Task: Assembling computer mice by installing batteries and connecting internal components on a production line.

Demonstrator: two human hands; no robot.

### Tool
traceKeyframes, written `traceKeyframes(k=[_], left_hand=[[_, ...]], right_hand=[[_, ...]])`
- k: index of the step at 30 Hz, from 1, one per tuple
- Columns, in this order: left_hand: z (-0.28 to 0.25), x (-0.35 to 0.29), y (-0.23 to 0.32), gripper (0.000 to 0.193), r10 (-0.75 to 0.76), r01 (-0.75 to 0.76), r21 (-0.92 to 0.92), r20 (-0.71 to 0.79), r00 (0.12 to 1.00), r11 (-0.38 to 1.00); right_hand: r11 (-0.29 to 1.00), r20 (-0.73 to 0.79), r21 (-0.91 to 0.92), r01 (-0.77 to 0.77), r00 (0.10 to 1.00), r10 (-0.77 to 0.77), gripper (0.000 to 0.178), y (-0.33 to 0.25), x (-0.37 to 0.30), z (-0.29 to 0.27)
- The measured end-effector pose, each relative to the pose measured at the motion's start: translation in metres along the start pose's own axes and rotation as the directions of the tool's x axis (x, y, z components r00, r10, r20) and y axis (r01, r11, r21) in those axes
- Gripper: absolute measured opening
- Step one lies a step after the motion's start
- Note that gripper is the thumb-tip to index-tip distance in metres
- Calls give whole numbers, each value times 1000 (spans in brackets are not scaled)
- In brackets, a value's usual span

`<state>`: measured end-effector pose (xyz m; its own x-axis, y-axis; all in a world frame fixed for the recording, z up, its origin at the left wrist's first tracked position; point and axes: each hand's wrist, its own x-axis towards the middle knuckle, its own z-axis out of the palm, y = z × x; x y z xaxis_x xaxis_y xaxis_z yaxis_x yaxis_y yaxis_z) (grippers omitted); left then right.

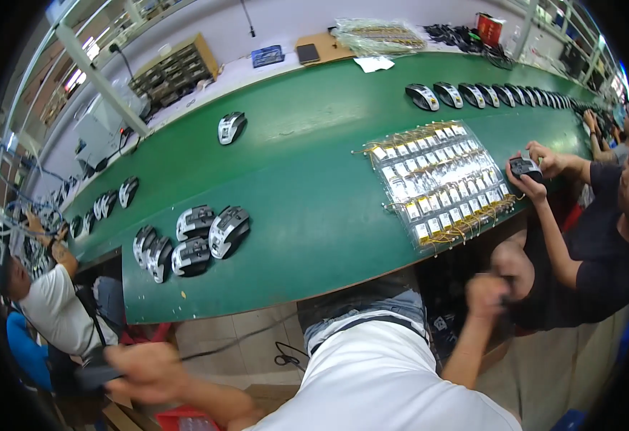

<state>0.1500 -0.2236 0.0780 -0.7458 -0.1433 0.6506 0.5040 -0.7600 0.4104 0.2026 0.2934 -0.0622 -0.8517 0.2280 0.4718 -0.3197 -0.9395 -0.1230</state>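
Observation:
Low at the left, below the bench edge, my left hand point(149, 370) is closed around a dark, blurred object point(99, 371). A black cord point(239, 334) runs right from near that hand. My right hand point(485, 296) is blurred too, curled into a grip beside the bench edge at the right. Something dark point(505, 289) shows at its fingers, too smeared to name. Several computer mice point(192, 257), grey and black, stand grouped on the green bench point(293, 237). Right of them lies a plastic tray point(440, 179) with rows of small white batteries and thin wires.
At the right a co-worker holds a mouse point(525, 169). A long row of mice point(465, 95) lines the far bench. Another mouse point(232, 128) stands alone, and more mice point(106, 203) lie at the left. A co-worker in white point(59, 302) sits there. Drawers point(174, 75) stand behind.

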Motion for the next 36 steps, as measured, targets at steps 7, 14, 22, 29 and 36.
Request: traceKeyframes(k=[7, 14, 22, 29, 36], left_hand=[[24, -57, -187, 34, -683, 678, 149, -21, 730, 720], [32, -36, -236, 44, -718, 627, 392, 144, 681, 673], [52, -14, -235, 18, -703, 657, 265, 150, 695, 706], [96, 6, -273, 14, -838, 710, 528, 6, 546, 466], [92, -2, -275, 18, -727, 676, 539, -160, 668, 503]], right_hand=[[470, -65, -758, -452, 770, 635, 59, 95, 120, 47], [525, -114, -439, -729, 625, 773, 52, 128, 132, 19], [714, -181, 245, -656, 693, 698, 61, 143, 56, 0], [539, 228, -793, -285, 680, 697, 10, 147, 38, 102], [-349, -1, -937, -9, 1000, -23, 8, 126, 69, 78]])
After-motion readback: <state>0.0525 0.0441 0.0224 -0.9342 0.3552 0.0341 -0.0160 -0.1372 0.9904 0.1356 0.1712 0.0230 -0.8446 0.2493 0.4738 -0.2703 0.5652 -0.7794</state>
